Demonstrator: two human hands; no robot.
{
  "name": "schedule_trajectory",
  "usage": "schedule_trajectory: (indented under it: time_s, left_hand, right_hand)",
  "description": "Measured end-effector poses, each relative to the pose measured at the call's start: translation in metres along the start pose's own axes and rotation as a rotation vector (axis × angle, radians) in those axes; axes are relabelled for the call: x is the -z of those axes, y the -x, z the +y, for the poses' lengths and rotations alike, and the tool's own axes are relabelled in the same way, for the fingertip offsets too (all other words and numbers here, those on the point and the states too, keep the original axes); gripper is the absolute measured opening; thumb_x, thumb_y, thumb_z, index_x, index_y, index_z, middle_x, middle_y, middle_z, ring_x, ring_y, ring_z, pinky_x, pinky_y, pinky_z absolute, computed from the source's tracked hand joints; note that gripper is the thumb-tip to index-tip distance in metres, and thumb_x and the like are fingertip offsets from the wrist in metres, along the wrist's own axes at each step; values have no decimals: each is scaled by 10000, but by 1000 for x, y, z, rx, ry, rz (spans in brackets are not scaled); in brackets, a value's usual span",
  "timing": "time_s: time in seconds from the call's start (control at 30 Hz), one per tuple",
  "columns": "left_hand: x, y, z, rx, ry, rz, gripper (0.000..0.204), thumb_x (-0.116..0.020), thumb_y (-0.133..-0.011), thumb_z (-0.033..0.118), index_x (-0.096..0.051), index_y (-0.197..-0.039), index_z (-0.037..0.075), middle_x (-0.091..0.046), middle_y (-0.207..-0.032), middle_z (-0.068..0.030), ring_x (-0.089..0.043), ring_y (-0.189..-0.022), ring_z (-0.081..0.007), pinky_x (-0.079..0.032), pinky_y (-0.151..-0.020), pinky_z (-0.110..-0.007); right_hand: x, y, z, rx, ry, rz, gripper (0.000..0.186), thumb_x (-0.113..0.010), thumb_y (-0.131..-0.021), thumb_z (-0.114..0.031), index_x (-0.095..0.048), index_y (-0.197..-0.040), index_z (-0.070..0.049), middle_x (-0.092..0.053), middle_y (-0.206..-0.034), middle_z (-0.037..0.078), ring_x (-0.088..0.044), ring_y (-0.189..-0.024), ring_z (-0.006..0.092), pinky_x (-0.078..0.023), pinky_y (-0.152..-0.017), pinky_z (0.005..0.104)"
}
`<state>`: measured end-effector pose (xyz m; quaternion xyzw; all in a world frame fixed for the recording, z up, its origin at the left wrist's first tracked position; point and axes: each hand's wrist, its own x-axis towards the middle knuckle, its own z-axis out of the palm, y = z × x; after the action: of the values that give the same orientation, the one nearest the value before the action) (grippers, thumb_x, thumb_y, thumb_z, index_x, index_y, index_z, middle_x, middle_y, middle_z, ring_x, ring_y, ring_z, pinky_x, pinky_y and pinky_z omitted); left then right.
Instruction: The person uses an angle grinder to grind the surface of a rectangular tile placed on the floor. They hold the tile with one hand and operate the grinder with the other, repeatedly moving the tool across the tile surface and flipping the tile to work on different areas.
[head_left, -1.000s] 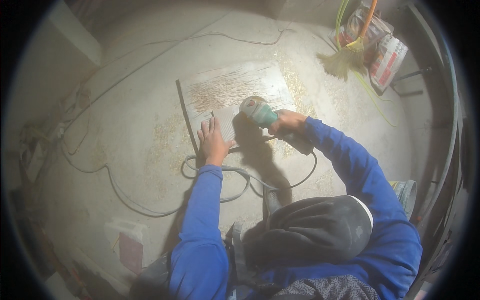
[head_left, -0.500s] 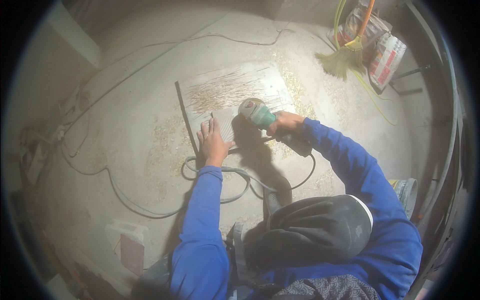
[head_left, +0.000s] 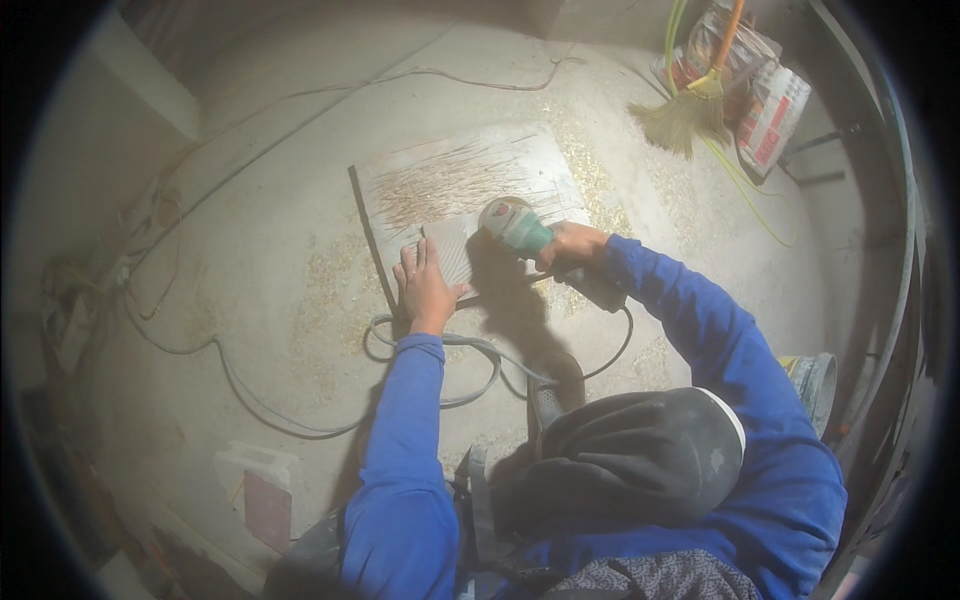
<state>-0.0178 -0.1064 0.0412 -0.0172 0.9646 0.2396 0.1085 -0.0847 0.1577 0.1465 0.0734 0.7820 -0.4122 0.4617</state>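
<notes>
My right hand (head_left: pixel 572 247) is wrapped round the body of a green angle grinder (head_left: pixel 525 231). The grinder's head and disc sit at the right edge of a small ridged tile piece (head_left: pixel 450 246); whether the disc touches it I cannot tell. With fingers stretched out, my left hand (head_left: pixel 428 288) presses flat on the left part of that piece. Beneath both lies a pale square board (head_left: pixel 545 165), its upper face scored with many brown cut lines. A dark shadow falls below the grinder, over the board's near edge.
A grey power cord (head_left: pixel 465 345) loops on the dusty floor near my foot. Beyond to the right, a straw broom (head_left: pixel 690 115) leans by bags (head_left: pixel 773 120). A bucket (head_left: pixel 815 390) stands at my right, and a white block with a reddish patch (head_left: pixel 265 500) lies at lower left.
The air looks hazier with dust. Both hands, the grinder and the tile piece stay in nearly the same place.
</notes>
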Motion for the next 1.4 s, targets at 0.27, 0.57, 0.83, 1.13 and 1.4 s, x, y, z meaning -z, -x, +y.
schedule_trajectory:
  time_s: [0.27, 0.57, 0.83, 1.13, 1.4]
  left_hand:
    - [8, 9, 4, -52, -37, -56, 1196, -941, -615, 382, -304, -1576, 66, -276, -1640, -209, -216, -1522, -401, -173, -1230, -586]
    - [6, 1, 0, -158, -172, -80, 1119, -908, -643, 442, -364, -1555, 90, -322, -1605, -236, -230, -1516, -409, -178, -1233, -571]
    - [-3, -6, -3, -112, -5, 11, 1021, -903, -674, 349, -421, -1508, 12, -377, -1572, -243, -287, -1495, -378, -221, -1222, -551]
    - [-5, -5, -1, -85, 43, 5, 1025, -918, -653, 278, -425, -1511, 15, -363, -1591, -244, -298, -1498, -387, -203, -1221, -588]
    - [-3, -3, 1, -74, 51, 12, 1037, -924, -660, 320, -422, -1511, 6, -369, -1588, -242, -299, -1500, -374, -221, -1221, -573]
  right_hand:
    - [4, 45, 45, 58, -290, 98, 445, -754, -727, -216, -677, -1095, 22, -681, -905, 124, -678, -772, 213, -558, -695, 357]
    - [-5, 73, 82, 74, -452, 99, 520, -741, -731, -190, -624, -1196, 14, -654, -975, 116, -662, -812, 212, -556, -750, 365]
    - [6, 30, 67, 117, -269, 78, 508, -764, -733, -214, -646, -1174, 9, -675, -963, 110, -663, -813, 189, -550, -760, 339]
    - [5, 11, 28, 109, -82, 35, 448, -770, -741, -229, -690, -1115, 4, -694, -933, 103, -669, -777, 177, -544, -710, 339]
    - [1, -9, 21, 84, -55, 8, 404, -753, -753, -209, -719, -1093, 7, -715, -947, 114, -666, -859, 179, -537, -755, 331]
